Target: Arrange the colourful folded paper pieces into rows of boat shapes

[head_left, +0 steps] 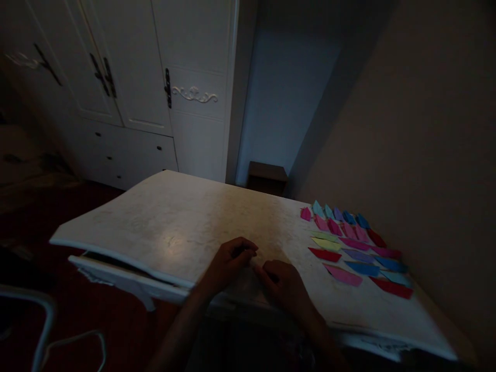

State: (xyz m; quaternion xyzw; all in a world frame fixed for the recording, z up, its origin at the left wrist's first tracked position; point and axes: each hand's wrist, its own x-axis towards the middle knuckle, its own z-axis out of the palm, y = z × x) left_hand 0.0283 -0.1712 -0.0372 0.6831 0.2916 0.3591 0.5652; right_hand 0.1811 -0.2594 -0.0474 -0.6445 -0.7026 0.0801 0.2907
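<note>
My left hand [231, 263] is over the near edge of the white table [186, 217], its fingers curled in a pinch. My right hand [285, 284] meets it from the right, thumb and finger pressed together close to the left fingertips. Whatever lies between the fingers, if anything, is too small and dark to make out. To the right of both hands, folded paper pieces lie in rows. Among them are a pink one [342, 275], a red one [324, 254], a yellow one [326, 244] and a blue one [362, 268].
Smaller folded papers, such as a light blue one [317, 208], line the table's far right side by the wall [418, 155]. A white wardrobe [197, 134] stands behind the table, with a small brown cabinet [267, 171] beside it. A metal chair frame [48, 315] is at lower left.
</note>
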